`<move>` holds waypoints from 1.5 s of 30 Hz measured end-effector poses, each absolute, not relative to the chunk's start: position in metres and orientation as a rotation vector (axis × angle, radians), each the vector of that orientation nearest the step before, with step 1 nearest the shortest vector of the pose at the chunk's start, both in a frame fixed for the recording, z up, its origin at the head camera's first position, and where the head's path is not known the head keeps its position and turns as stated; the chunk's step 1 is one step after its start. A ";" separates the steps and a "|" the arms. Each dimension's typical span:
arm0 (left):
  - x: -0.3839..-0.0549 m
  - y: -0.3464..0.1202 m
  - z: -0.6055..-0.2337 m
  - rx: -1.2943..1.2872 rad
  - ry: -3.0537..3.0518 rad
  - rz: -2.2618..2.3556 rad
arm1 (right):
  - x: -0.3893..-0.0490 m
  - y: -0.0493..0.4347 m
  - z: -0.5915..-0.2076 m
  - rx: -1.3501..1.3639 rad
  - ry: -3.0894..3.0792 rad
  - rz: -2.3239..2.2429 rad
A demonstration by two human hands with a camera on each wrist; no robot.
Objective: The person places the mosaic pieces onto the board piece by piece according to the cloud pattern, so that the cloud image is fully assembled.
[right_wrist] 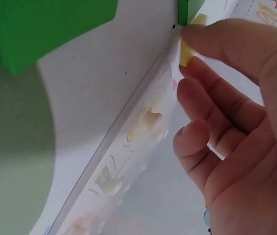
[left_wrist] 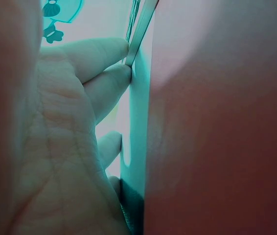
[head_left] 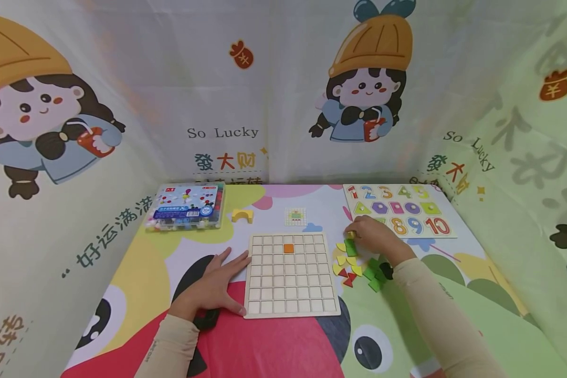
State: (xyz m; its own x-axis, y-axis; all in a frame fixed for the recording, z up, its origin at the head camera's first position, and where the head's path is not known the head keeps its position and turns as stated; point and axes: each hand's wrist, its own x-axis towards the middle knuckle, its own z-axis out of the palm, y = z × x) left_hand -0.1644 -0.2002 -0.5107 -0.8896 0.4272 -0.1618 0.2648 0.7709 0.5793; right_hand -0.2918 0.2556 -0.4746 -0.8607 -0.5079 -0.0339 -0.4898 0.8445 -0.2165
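A wooden grid board (head_left: 293, 316) lies on the patterned cloth, with one orange square tile (head_left: 289, 248) in a cell of its second row. My left hand (head_left: 212, 289) is spread along the board's left side, its fingertips and thumb touching the edge. To the right of the board, my right hand (head_left: 375, 239) pinches a small yellow piece (right_wrist: 186, 56) between thumb and index finger; its full shape is hidden. Below that hand lie loose yellow quarter-round pieces (head_left: 342, 260), red triangles (head_left: 348, 282) and green squares (head_left: 375, 285).
A small printed pattern card (head_left: 295, 216) lies behind the board. Further back left are a yellow arch block (head_left: 242, 215) and a clear plastic box (head_left: 186, 206). A number-and-shape puzzle board (head_left: 446, 209) lies at the back right. Printed curtains stand behind and at both sides.
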 end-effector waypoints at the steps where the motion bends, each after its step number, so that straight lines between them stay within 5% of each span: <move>1: -0.164 -0.200 -0.511 0.535 2.683 0.812 | -0.291 0.256 -0.475 -0.805 2.934 -0.304; 9: -0.166 -0.201 -0.513 0.532 2.684 0.801 | -0.279 0.249 -0.469 -0.891 2.951 -0.325; 22: -0.165 -0.201 -0.513 0.553 2.709 0.781 | -0.263 0.228 -0.472 -1.514 3.151 -0.245; 45: -0.164 -0.199 -0.514 0.538 2.713 0.771 | -0.256 0.161 -0.480 -1.485 3.087 -0.389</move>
